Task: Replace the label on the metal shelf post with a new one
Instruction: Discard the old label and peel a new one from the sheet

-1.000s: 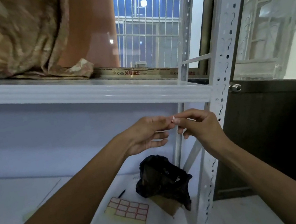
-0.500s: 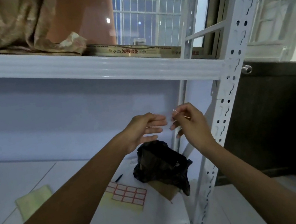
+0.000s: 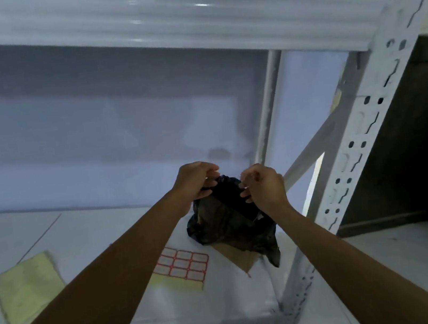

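Both hands dropped. A second ago they were up beside the shelf post [image 3: 366,137], fingertips meeting around a little white scrap [image 3: 245,185]. Then they split, and the right hand [image 3: 264,187] kept the scrap. Now the left hand [image 3: 196,181] is down at the top of the black bag [image 3: 225,221] near the right edge of the lower shelf [image 3: 93,237], fingers curled at its rim. The right hand's just beside it over the bag, scrap pinched in its fingertips. The view tipped down too, so the yellow cloth [image 3: 28,289] near the shelf's left edge shows fully now.
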